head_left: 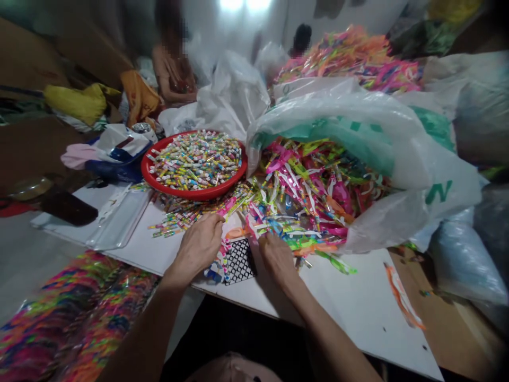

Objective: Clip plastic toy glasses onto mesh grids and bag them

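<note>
My left hand [201, 243] is closed, its thumb and fingertips pinched at the end of a bright pink plastic piece [228, 206]. My right hand [275, 254] has curled fingers at the near edge of a heap of colourful plastic pieces [314, 185]; a pink and white strip [251, 225] shows at its fingertips, but what it grips is hidden. Between the hands lies a black sheet with white round dots [239, 262]. Small pink, white and blue pieces [217, 270] lie beside it, and an orange piece [236, 232] above it.
A red basin [191, 194] full of small patterned tubes stands on the white table [338, 302], with loose tubes [170, 220] before it. At right a large white plastic bag [421, 159] holds the heap. Packed colourful bundles [79, 313] are low left. Two people are behind.
</note>
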`<action>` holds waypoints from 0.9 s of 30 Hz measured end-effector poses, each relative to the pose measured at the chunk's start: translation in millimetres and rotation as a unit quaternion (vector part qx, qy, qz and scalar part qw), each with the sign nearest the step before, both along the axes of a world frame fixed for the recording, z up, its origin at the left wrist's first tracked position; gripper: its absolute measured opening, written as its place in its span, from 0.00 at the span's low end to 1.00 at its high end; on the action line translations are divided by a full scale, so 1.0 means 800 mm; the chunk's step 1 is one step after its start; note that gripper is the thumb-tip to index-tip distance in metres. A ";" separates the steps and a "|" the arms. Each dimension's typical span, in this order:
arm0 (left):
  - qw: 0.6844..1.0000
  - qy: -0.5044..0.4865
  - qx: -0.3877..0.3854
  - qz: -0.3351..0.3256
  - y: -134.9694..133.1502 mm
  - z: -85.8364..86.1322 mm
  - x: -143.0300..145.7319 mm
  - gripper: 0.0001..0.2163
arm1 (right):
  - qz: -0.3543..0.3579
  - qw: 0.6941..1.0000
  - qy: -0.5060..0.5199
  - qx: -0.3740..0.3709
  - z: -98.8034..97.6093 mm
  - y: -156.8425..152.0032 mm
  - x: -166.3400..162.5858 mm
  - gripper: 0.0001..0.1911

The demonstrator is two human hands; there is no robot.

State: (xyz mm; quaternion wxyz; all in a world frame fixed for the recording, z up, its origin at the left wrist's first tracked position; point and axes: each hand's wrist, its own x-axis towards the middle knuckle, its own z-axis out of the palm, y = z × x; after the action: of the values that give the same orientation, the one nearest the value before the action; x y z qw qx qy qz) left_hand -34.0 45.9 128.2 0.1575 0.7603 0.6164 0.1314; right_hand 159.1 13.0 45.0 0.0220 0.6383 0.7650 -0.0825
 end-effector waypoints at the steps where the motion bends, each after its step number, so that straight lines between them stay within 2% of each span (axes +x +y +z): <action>1: 1.000 0.000 0.000 -0.002 0.000 0.001 0.000 0.16 | 0.017 1.000 0.011 -0.019 -0.002 -0.010 -0.007 0.11; 3: 1.000 0.005 0.004 -0.006 -0.002 0.004 0.001 0.16 | 0.031 0.998 0.036 -0.032 0.002 -0.011 -0.016 0.10; 6: 1.000 0.019 0.010 -0.014 -0.003 0.007 0.004 0.16 | 0.052 0.997 0.049 0.023 0.017 0.036 -0.023 0.11; 8: 1.000 0.026 0.008 -0.014 -0.004 0.009 0.005 0.15 | 0.138 0.988 0.053 0.049 0.020 0.081 -0.028 0.11; 10: 1.000 0.027 0.000 -0.006 -0.004 0.010 0.005 0.15 | 0.268 0.962 0.051 0.029 0.010 0.121 -0.035 0.09; 12: 1.000 0.019 -0.009 0.001 -0.005 0.011 0.004 0.15 | 0.374 0.927 0.035 0.011 -0.009 0.145 -0.040 0.09; 14: 1.000 0.005 -0.015 0.003 -0.006 0.011 0.003 0.15 | 0.432 0.901 0.026 0.031 -0.029 0.153 -0.043 0.11; 18: 1.000 -0.012 -0.010 -0.001 -0.007 0.009 0.000 0.14 | 0.456 0.887 0.039 0.067 -0.051 0.143 -0.049 0.14; 21: 1.000 -0.007 -0.006 -0.008 -0.008 0.008 -0.002 0.14 | 0.444 0.895 0.014 0.042 -0.055 0.139 -0.070 0.12; 25: 1.000 0.007 -0.001 -0.007 -0.009 0.008 -0.003 0.13 | 0.448 0.894 -0.015 0.014 -0.046 0.154 -0.096 0.10; 27: 1.000 0.010 0.002 0.001 -0.008 0.008 -0.004 0.13 | 0.470 0.882 -0.008 0.038 -0.030 0.160 -0.085 0.09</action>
State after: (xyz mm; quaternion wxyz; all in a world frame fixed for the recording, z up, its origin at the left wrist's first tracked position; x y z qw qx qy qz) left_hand -37.0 39.3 134.3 0.1501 0.7612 0.6184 0.1249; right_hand 90.9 140.6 20.8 0.0401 0.2052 0.9775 -0.0281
